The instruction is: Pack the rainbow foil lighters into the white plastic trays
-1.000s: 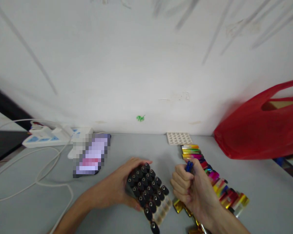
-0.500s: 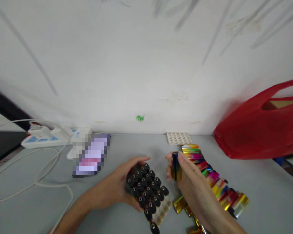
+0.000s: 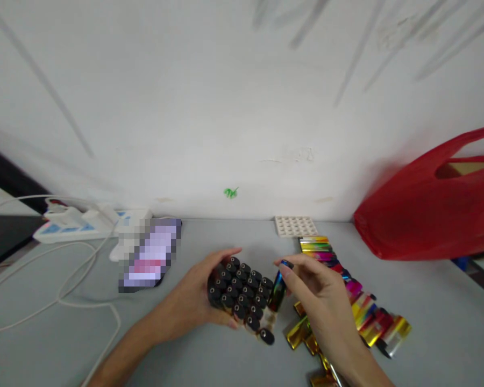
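My left hand [image 3: 193, 301] grips a tray of black-capped tubes [image 3: 242, 293], tilted up off the grey table [image 3: 105, 355]. My right hand [image 3: 314, 295] pinches one shiny multicoloured tube [image 3: 277, 287] between thumb and fingers. It holds the tube upright at the tray's right edge, touching or almost touching it. A row of shiny multicoloured tubes [image 3: 363, 306] lies on the table just right of my right hand.
A red plastic bag [image 3: 431, 209] sits at the right against the white wall. A small white grid tray [image 3: 295, 226] lies by the wall. At the left are a blurred-out phone [image 3: 151, 255], a white power strip [image 3: 76, 226] and white cables [image 3: 64, 301].
My right hand moved left and down, bringing the shiny tube from above the table to the tray's right edge. My left hand tipped the tray more upright.
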Tool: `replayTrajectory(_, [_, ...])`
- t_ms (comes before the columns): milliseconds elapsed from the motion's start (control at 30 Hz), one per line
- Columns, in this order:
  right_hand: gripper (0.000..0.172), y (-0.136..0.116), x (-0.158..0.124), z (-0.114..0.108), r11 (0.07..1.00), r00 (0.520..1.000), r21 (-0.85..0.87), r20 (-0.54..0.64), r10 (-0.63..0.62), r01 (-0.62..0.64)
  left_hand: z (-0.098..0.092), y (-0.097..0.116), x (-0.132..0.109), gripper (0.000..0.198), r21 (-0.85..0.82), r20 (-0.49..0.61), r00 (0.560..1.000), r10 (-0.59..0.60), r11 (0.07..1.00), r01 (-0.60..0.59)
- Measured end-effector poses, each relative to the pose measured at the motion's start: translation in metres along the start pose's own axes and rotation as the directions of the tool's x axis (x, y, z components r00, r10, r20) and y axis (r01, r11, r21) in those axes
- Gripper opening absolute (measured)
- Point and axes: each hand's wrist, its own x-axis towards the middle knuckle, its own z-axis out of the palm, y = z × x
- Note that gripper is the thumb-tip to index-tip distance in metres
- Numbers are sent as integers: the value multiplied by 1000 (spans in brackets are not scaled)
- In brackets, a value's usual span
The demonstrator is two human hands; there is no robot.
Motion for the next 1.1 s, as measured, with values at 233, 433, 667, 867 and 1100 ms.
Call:
replayTrajectory(233, [10,-5,-6,3,962,976,-169,12,-215,214,-5,0,3,118,74,-59,998,13,997,-8])
replayTrajectory(433, [5,-3,-8,0,832,881,-298,230,-413,468,-6,3,3,119,119,-76,997,28,993,-19])
replayTrajectory(667, [13,5,-7,-13,614,690,-326,436,-577,719,-6,1,5,117,58,-60,998,18,998,-15])
replayTrajectory(867, [24,5,-11,-1,519,665,-416,435,-607,747,-7,2,4,116,48,-71,997,-18,999,22])
replayTrajectory(1100, [31,-2,-4,-7,658,847,-535,371,-380,530,-7,3,6,117,31,-51,998,-20,999,22])
